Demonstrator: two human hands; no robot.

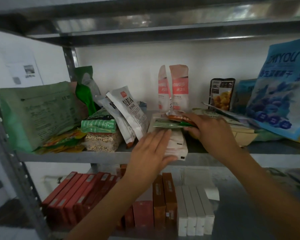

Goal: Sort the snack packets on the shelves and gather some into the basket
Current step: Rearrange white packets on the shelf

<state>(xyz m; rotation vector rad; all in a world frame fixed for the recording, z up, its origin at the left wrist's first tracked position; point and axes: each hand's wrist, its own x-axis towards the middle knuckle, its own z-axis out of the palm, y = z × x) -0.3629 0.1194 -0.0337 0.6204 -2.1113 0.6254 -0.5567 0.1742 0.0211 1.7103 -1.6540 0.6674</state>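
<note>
Your left hand (151, 153) lies flat, fingers straight, against the white packet stack (176, 144) at the front edge of the shelf (76, 156). Your right hand (210, 129) curls its fingers round the thin green and orange packets (173, 123) on top. Tug those sharply and the stack could slide off.

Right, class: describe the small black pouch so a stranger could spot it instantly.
On the middle grey metal shelf, find the big blue bag leaning at the right end. Left of it, against the white wall, stands the small black pouch, alone in picturing yellow snacks.
</note>
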